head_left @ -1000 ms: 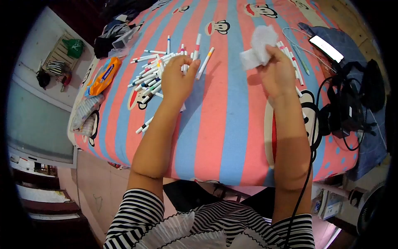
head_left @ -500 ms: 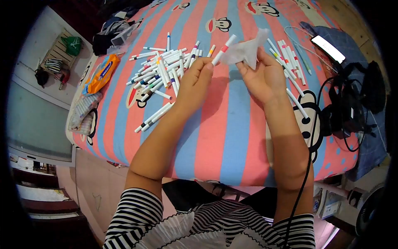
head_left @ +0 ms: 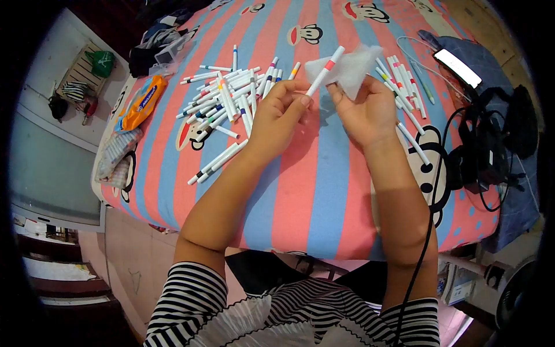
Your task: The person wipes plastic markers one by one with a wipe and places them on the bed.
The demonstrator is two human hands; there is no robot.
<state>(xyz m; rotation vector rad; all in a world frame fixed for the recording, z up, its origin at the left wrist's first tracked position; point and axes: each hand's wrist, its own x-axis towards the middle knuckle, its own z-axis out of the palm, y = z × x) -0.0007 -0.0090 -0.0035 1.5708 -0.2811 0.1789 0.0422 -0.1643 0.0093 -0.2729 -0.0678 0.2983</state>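
Note:
Between the thumb and fingers of my left hand (head_left: 281, 114) is a white marker (head_left: 325, 70) with a red-orange band, tilted up to the right. My right hand (head_left: 368, 107) is closed on a thin white wipe (head_left: 359, 66), which fans out above the fingers behind the marker's upper part. A heap of white markers (head_left: 222, 98) with coloured bands lies to the left of my left hand. Beyond my right hand, several more markers (head_left: 403, 78) lie in a loose group, and a single marker (head_left: 414, 144) rests near the right forearm.
Everything lies on a striped pink and blue bedsheet (head_left: 289, 214). An orange wipes packet (head_left: 141, 104) is at the left edge. To the right are a lit phone (head_left: 457, 68), its white cable and a black strapped device (head_left: 483, 153). A black cord crosses my right forearm.
The marker has moved slightly right and my left fingers have shifted on it. The wipe is spread wider, and my right hand has turned a little.

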